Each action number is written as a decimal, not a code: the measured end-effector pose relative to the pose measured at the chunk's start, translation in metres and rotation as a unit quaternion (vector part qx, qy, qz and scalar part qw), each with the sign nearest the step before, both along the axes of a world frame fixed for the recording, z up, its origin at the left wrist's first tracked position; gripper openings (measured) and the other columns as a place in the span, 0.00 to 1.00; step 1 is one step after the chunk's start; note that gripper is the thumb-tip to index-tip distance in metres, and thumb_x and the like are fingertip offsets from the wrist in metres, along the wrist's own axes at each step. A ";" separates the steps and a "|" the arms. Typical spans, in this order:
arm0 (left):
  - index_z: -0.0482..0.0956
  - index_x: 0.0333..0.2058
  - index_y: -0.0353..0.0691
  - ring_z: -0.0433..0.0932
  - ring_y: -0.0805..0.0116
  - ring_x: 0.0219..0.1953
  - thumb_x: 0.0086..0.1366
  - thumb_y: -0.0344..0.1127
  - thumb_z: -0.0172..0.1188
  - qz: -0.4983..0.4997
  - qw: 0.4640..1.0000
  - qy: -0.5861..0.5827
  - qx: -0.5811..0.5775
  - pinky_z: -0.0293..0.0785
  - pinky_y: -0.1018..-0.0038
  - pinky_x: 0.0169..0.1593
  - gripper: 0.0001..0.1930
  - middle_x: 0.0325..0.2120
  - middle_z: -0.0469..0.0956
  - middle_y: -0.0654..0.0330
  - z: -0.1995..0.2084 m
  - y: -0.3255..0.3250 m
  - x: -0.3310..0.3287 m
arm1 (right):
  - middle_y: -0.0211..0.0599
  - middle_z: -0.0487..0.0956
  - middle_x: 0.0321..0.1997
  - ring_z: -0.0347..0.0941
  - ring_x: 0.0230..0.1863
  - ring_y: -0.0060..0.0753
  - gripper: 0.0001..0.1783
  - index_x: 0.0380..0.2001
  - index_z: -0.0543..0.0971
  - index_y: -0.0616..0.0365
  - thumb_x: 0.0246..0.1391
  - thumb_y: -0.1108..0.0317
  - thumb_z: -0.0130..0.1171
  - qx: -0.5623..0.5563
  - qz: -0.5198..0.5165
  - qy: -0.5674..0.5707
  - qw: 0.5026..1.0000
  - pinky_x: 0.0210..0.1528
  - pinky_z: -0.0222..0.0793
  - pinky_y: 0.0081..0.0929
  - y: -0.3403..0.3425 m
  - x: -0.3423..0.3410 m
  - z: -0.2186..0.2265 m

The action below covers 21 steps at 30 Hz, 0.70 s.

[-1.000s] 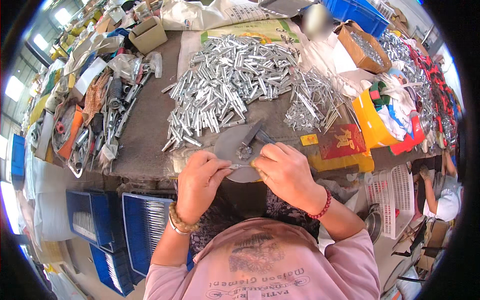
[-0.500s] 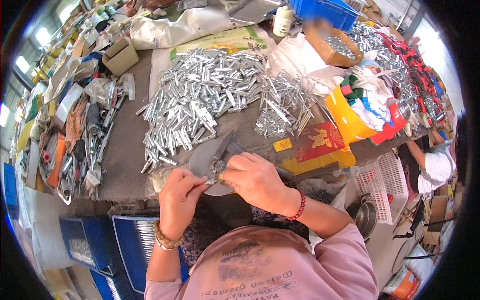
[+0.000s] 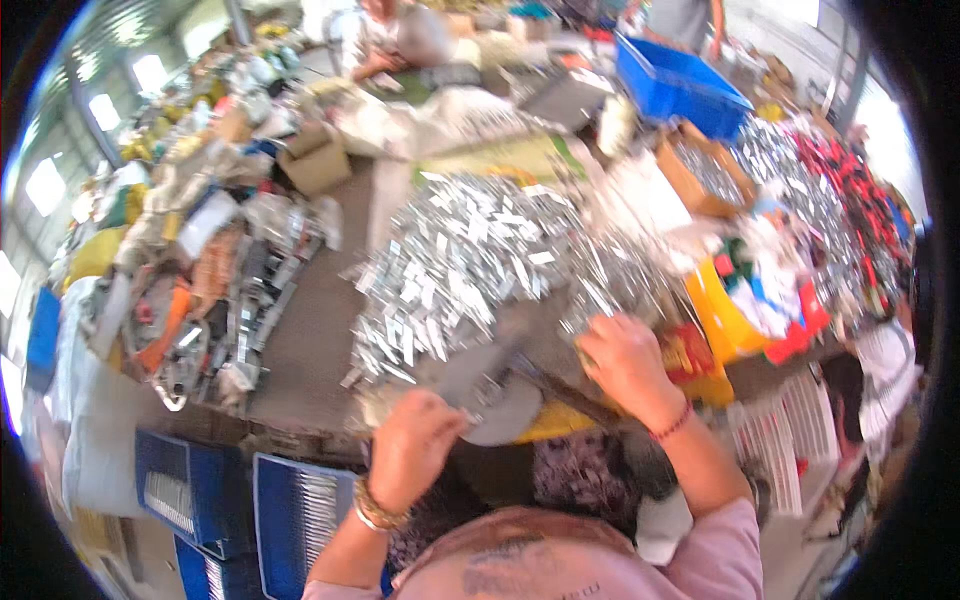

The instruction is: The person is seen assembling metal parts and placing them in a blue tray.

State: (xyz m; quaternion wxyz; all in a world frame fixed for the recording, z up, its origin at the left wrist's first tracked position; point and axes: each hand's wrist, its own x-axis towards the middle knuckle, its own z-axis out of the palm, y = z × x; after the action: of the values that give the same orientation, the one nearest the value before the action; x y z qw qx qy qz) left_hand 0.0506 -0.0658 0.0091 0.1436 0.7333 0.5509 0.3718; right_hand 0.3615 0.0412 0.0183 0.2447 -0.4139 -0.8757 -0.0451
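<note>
At the near table edge, my left hand pinches a small silvery metal piece, mostly hidden by the fingertips. Just right of it a round grey disc lies on the table. A dark hammer-like tool slants down to the right from the disc. My right hand hovers at the near side of a heap of thin metal pins; its bent fingers are smeared, and whether they hold anything is unclear. Beyond the disc spreads a big pile of silvery metal tubes.
Tools and wrappings crowd the table's left. To the right stand a yellow container with cloths and a cardboard box of metal parts. Blue crates sit below the edge at left. Another person is across the table.
My right hand has left the disc and my left hand, moving right and away to the pin heap. My left hand still pinches beside the disc. The whole view has shifted and tilted up.
</note>
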 end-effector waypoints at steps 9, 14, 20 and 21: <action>0.90 0.39 0.42 0.83 0.54 0.37 0.62 0.32 0.75 -0.003 1.000 -0.009 -0.004 0.78 0.64 0.40 0.07 0.35 0.81 0.58 0.003 -0.011 0.004 | 0.34 0.74 0.34 0.76 0.41 0.43 0.10 0.29 0.81 0.52 0.42 0.73 0.71 0.025 0.032 -0.018 0.999 0.44 0.72 0.43 -0.007 0.001 0.000; 0.90 0.39 0.41 0.83 0.54 0.37 0.62 0.32 0.75 -0.008 1.000 -0.006 0.000 0.78 0.65 0.39 0.07 0.34 0.81 0.58 0.001 -0.012 0.004 | 0.33 0.75 0.34 0.77 0.41 0.43 0.12 0.30 0.81 0.52 0.39 0.73 0.72 0.026 0.042 -0.004 0.999 0.44 0.73 0.42 -0.005 0.001 -0.004; 0.89 0.37 0.43 0.82 0.53 0.37 0.62 0.33 0.74 0.002 1.000 -0.018 -0.022 0.78 0.62 0.39 0.05 0.33 0.79 0.58 -0.003 -0.010 0.005 | 0.37 0.79 0.38 0.79 0.46 0.47 0.11 0.33 0.83 0.56 0.44 0.74 0.71 -0.061 -0.015 0.130 0.990 0.50 0.75 0.42 -0.021 -0.021 0.001; 0.88 0.37 0.43 0.82 0.51 0.37 0.62 0.32 0.74 -0.004 1.000 -0.007 0.008 0.78 0.61 0.39 0.05 0.33 0.79 0.57 -0.004 -0.002 0.002 | 0.38 0.79 0.39 0.79 0.47 0.48 0.10 0.34 0.83 0.56 0.45 0.74 0.71 -0.099 0.029 0.169 0.980 0.51 0.75 0.43 -0.021 -0.031 0.004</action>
State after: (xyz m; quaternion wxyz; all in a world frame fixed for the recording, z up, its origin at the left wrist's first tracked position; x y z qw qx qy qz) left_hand 0.0527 -0.0681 0.0047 0.1426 0.7339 0.5440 0.3809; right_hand 0.3307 0.0204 0.0219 0.3483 -0.4121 -0.8334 0.1192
